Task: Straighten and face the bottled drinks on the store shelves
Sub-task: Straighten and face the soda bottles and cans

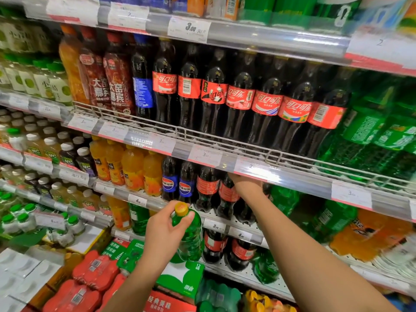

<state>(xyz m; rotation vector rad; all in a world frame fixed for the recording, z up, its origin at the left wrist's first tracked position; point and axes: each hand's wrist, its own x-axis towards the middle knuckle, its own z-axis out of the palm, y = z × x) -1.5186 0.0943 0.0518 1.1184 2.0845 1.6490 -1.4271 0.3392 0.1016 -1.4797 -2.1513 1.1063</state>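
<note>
My left hand (165, 230) grips a green bottle with a yellow cap (191, 235) by its neck, held in front of the shelves, off any shelf. My right hand (247, 184) reaches under the price rail into the middle shelf among red-labelled cola bottles (208, 188); its fingers are hidden behind the rail. On the shelf above stands a row of tall cola bottles (265, 109), some turned with barcodes facing out. Two blue-labelled cola bottles (177, 183) stand left of the red ones.
Orange drink bottles (132, 170) and juice bottles (67, 154) fill the left of the middle shelf. Green soda bottles (364, 131) crowd the right. Shrink-wrapped packs and cartons (94, 273) sit stacked below. Price-tag rails (281, 174) edge every shelf.
</note>
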